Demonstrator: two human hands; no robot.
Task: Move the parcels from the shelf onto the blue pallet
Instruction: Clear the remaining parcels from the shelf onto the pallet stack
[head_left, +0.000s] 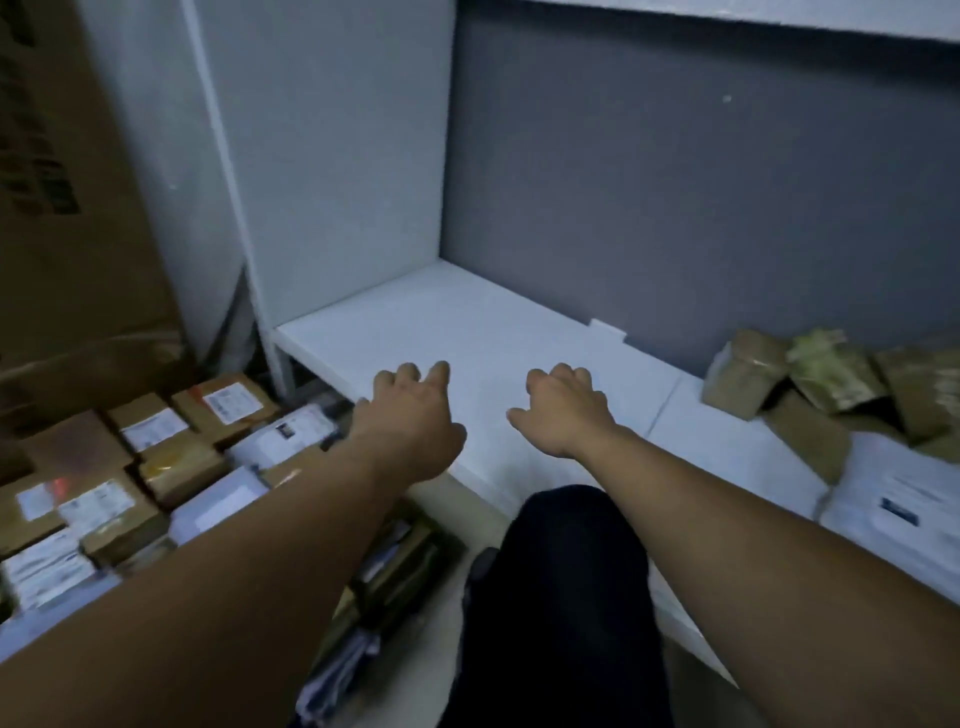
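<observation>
Both my arms reach over the white shelf board (467, 322). My left hand (410, 410) hovers at the board's front left edge, fingers loosely curled, holding nothing. My right hand (563, 410) hangs over the bare middle of the board, also empty with relaxed fingers. A heap of brown parcels (810, 384) lies on the shelf at the right, an arm's width from my right hand. A white parcel with a label (893, 514) lies at the shelf's front right. Several stacked brown and white parcels (156, 457) fill the lower left; the pallet beneath them is hidden.
A tall brown carton (67, 208) stands at the far left beside the shelf's white side panel (332, 156). The grey back wall (675, 197) closes the shelf bay. My dark-trousered knee (566, 597) is below the shelf edge. More packets (374, 582) lie under my left forearm.
</observation>
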